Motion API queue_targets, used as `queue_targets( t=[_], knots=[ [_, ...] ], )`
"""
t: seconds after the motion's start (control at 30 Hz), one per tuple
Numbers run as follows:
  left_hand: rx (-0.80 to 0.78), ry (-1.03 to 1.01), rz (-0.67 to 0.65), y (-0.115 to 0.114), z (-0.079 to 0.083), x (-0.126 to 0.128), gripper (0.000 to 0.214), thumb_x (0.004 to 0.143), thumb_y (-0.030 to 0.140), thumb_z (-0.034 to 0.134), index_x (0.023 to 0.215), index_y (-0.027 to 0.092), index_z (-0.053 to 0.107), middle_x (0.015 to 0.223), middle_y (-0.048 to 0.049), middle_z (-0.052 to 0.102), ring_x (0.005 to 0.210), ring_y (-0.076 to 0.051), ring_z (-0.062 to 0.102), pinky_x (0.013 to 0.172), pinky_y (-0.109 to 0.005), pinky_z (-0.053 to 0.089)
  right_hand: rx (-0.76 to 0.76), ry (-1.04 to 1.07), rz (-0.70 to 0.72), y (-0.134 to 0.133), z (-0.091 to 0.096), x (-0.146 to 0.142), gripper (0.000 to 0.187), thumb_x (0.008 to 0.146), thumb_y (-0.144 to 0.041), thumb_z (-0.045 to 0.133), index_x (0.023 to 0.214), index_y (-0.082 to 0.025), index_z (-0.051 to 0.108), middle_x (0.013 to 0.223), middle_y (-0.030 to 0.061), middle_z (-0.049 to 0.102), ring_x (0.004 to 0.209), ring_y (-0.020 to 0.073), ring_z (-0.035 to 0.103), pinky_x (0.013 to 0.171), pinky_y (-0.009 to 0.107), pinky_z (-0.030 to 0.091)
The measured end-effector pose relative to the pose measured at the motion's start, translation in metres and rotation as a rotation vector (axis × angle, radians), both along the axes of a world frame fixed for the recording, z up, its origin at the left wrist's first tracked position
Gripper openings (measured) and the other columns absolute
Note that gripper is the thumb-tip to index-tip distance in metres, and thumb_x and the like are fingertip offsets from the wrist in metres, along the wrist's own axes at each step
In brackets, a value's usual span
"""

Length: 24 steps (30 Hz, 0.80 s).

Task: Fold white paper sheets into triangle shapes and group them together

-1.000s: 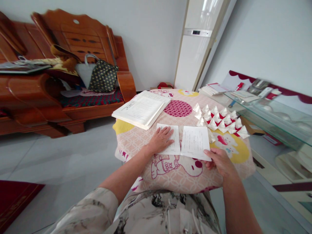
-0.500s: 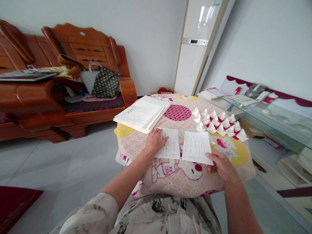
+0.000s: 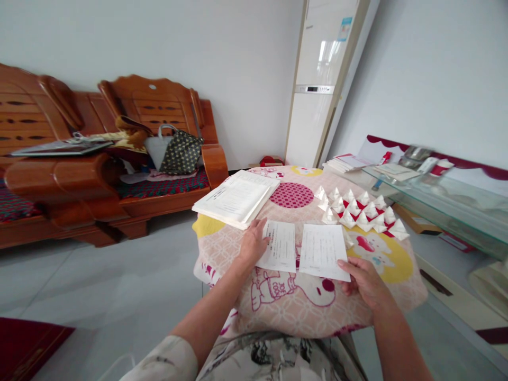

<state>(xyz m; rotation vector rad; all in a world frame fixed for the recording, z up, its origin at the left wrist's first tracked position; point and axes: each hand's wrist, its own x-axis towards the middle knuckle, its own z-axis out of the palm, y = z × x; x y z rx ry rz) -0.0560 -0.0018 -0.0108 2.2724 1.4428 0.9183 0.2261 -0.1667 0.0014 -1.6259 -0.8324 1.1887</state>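
Two small printed sheets lie side by side on a cloth-covered round table, with a narrow gap between them. My left hand [image 3: 253, 244] is at the left edge of the left sheet of paper [image 3: 283, 248], fingers together and thumb over the print. My right hand [image 3: 363, 278] pinches the lower right corner of the right sheet of paper [image 3: 323, 248], thumb on top and fingers underneath. Beyond my left hand is a stack of printed papers [image 3: 234, 198]. Rows of folded white paper pieces [image 3: 361, 211], with red between them, stand beyond the right sheet.
The patterned tablecloth [image 3: 293, 304] hangs over the table's near edge. On the right, a glass-topped cabinet [image 3: 448, 203] bears papers, a metal bowl and a cup. A wooden sofa [image 3: 162, 206] with bags stands at left, and a tall white air conditioner [image 3: 309, 127] in the corner.
The view has tilted up slightly, so everything sits lower in the picture. My left thumb has drawn in toward its fingers. My right hand keeps its pinch, and both sheets stay side by side.
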Motion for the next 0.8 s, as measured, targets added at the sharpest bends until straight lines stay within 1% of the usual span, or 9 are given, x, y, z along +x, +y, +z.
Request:
queue_targets(
  t=[0.07, 0.17, 0.23, 0.33, 0.4, 0.5, 0.63, 0.73, 0.8],
  knots=[
    [0.003, -0.114, -0.046, 0.007, 0.001, 0.000, 0.061, 0.076, 0.001, 0.059, 0.135, 0.016, 0.057, 0.126, -0.0105, 0.062, 0.103, -0.019, 0.066, 0.091, -0.031, 0.055, 0.005, -0.009, 0.000, 0.000, -0.001, 0.000, 0.044, 0.071, -0.055, 0.075, 0.085, -0.015, 0.065, 0.056, 0.0004, 0.065, 0.040, 0.0135, 0.056, 0.036, 0.023, 0.045],
    [0.026, -0.241, -0.063, 0.026, 0.015, -0.002, 0.053, 0.078, 0.002, 0.054, 0.128, 0.018, 0.064, 0.123, -0.0084, 0.065, 0.086, -0.015, 0.067, 0.080, -0.028, 0.058, 0.025, -0.017, 0.011, 0.001, -0.002, 0.000, 0.043, 0.072, -0.055, 0.075, 0.085, -0.015, 0.065, 0.054, -0.0003, 0.064, 0.040, 0.0135, 0.056, 0.036, 0.023, 0.044],
    [0.062, -0.312, 0.018, 0.046, 0.029, -0.008, 0.048, 0.079, 0.005, 0.054, 0.123, 0.017, 0.067, 0.122, -0.0088, 0.066, 0.082, -0.014, 0.067, 0.079, -0.028, 0.058, 0.036, -0.024, 0.020, 0.001, -0.003, -0.001, 0.042, 0.073, -0.054, 0.074, 0.084, -0.015, 0.065, 0.053, -0.0009, 0.063, 0.039, 0.0134, 0.055, 0.036, 0.023, 0.044],
    [0.075, -0.367, 0.220, 0.081, 0.047, -0.021, 0.049, 0.079, 0.006, 0.056, 0.126, 0.013, 0.065, 0.121, -0.0120, 0.067, 0.081, -0.015, 0.068, 0.083, -0.030, 0.057, 0.043, -0.020, 0.027, 0.002, -0.004, -0.001, 0.041, 0.074, -0.054, 0.073, 0.085, -0.015, 0.064, 0.053, -0.0006, 0.064, 0.038, 0.0132, 0.055, 0.035, 0.022, 0.043],
    [0.044, -0.362, 0.317, 0.102, 0.052, -0.031, 0.047, 0.079, 0.007, 0.057, 0.125, 0.013, 0.065, 0.120, -0.0124, 0.068, 0.082, -0.016, 0.069, 0.088, -0.032, 0.056, 0.048, -0.016, 0.032, 0.003, -0.005, -0.001, 0.041, 0.074, -0.054, 0.073, 0.085, -0.015, 0.064, 0.054, -0.0004, 0.064, 0.038, 0.0130, 0.055, 0.035, 0.022, 0.043],
    [-0.019, -0.340, 0.397, 0.126, 0.050, -0.044, 0.044, 0.078, 0.008, 0.059, 0.121, 0.011, 0.065, 0.118, -0.0141, 0.069, 0.088, -0.020, 0.070, 0.093, -0.037, 0.053, 0.054, -0.033, 0.055, 0.004, -0.005, -0.002, 0.041, 0.075, -0.054, 0.072, 0.083, -0.015, 0.065, 0.053, -0.0004, 0.064, 0.037, 0.0127, 0.054, 0.035, 0.022, 0.042],
    [-0.033, -0.289, 0.409, 0.137, 0.041, -0.052, 0.041, 0.076, 0.006, 0.061, 0.117, 0.007, 0.063, 0.122, -0.0186, 0.066, 0.110, -0.030, 0.065, 0.102, -0.043, 0.048, 0.065, -0.051, 0.084, 0.002, -0.006, 0.000, 0.040, 0.077, -0.053, 0.071, 0.083, -0.014, 0.067, 0.051, -0.0003, 0.063, 0.037, 0.0127, 0.053, 0.037, 0.022, 0.043],
    [0.167, -0.243, 0.340, 0.133, 0.038, -0.044, 0.044, 0.078, 0.007, 0.063, 0.122, 0.003, 0.059, 0.138, -0.0216, 0.054, 0.133, -0.036, 0.047, 0.116, -0.050, 0.034, 0.077, -0.070, 0.116, 0.000, -0.006, 0.000, 0.040, 0.078, -0.053, 0.069, 0.081, -0.014, 0.068, 0.049, 0.0004, 0.063, 0.037, 0.0128, 0.053, 0.037, 0.022, 0.041],
    [0.247, -0.225, 0.226, 0.126, 0.040, -0.031, 0.046, 0.077, 0.009, 0.065, 0.123, 0.008, 0.059, 0.141, -0.0196, 0.053, 0.134, -0.034, 0.047, 0.117, -0.050, 0.036, 0.081, -0.063, 0.141, 0.004, -0.002, -0.004, 0.040, 0.079, -0.053, 0.069, 0.083, -0.013, 0.069, 0.052, 0.0016, 0.065, 0.039, 0.0134, 0.054, 0.038, 0.023, 0.041]
  ],
)
